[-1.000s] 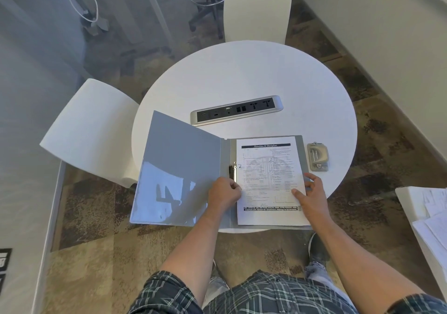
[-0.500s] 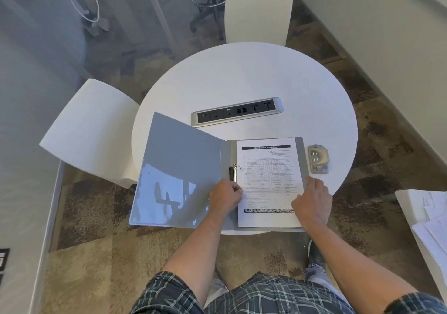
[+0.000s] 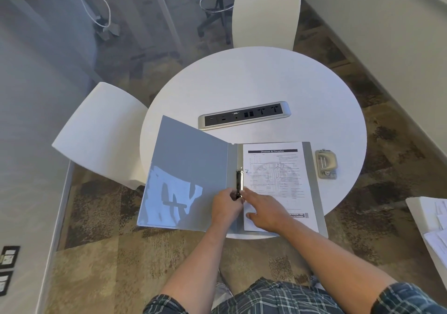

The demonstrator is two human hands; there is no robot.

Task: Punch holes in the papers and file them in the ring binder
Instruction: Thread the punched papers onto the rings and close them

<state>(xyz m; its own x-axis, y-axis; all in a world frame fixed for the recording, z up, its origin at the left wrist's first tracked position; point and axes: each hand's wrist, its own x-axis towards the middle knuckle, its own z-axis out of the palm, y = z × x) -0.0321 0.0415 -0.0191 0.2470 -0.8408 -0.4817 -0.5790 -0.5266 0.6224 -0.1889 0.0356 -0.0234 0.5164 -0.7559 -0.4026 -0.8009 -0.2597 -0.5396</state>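
Here the two hands meet at the near end of the ring mechanism (image 3: 239,182), and this meeting place decides the coming move. The left hand (image 3: 226,204) has its fingers curled around the lower end of the metal piece and grips it there. The right hand (image 3: 262,210) lies flat on the paper (image 3: 278,168) with straight fingers, its fingertips touching the same lower end from the right side, so both hands are equally near. The long axis of the mechanism runs away from the person, along the spine of the ring binder (image 3: 188,168), which lies open on the desk (image 3: 266,83). The paper sits on the right half of the binder, its left edge just beside the rings; whether the holes already sit on the rings, I cannot tell. I judge that the next move is to close the rings. Farther right, the hole punch (image 3: 326,163) stands on the desk, apart from the binder. Beyond it lies the socket strip (image 3: 244,115).
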